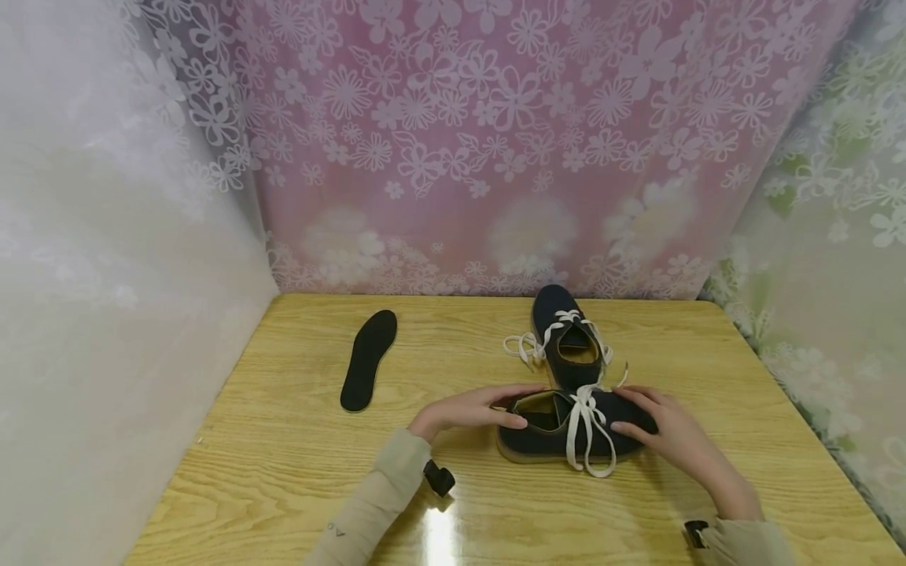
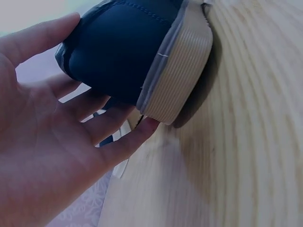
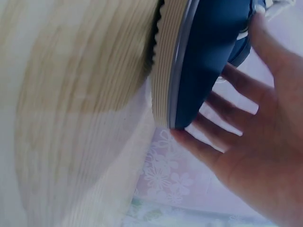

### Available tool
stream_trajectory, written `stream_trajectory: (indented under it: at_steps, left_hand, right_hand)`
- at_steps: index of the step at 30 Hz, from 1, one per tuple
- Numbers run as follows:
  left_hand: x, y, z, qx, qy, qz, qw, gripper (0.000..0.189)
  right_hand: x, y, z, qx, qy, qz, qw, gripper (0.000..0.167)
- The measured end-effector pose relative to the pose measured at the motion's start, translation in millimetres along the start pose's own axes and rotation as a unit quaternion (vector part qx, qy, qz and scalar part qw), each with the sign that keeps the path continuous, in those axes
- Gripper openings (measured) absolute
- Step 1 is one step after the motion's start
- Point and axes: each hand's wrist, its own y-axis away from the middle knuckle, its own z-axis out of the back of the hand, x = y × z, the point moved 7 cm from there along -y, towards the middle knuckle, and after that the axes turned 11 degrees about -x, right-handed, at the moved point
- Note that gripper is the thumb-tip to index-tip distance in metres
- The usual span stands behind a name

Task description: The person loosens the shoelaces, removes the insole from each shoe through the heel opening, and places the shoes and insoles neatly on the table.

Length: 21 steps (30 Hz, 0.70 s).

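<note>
A dark blue canvas shoe with white laces lies sideways on the table, its opening facing up and its toe to the right. My left hand grips its heel end, thumb on the near side and fingers beyond. Around the toe end, my right hand holds the shoe between thumb and fingers. The left wrist view has the heel and ribbed pale sole close to the wood; the toe appears in the right wrist view. Just behind stands the matching shoe, toe away from me, its laces loose.
A black insole lies flat at the left back of the wooden table. A pink flowered curtain hangs along the back edge, with pale sheets on both sides.
</note>
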Motion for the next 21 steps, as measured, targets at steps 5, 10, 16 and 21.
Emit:
stream_trajectory:
  at_steps: [5, 10, 16, 21]
  left_hand:
    - [2.5, 6.4, 6.2, 0.007, 0.011, 0.001, 0.9999, 0.067]
    - [5.6, 10.5, 10.3, 0.006, 0.015, -0.002, 0.9999, 0.067]
    - [10.8, 14.8, 14.5, -0.018, 0.026, 0.010, 0.9995, 0.060]
    - [12.9, 14.9, 20.2, -0.089, 0.024, 0.033, 0.9952, 0.049]
  right_hand:
    - [7, 3.2, -4, 0.030, -0.026, 0.019, 0.9990, 0.087]
    - [14, 2.4, -8, 0.029, -0.018, 0.029, 0.9990, 0.092]
    - [23, 3.4, -10, 0.017, -0.012, 0.029, 0.9994, 0.090]
    - [30, 5.0, -14, 0.012, -0.007, 0.021, 0.9997, 0.090]
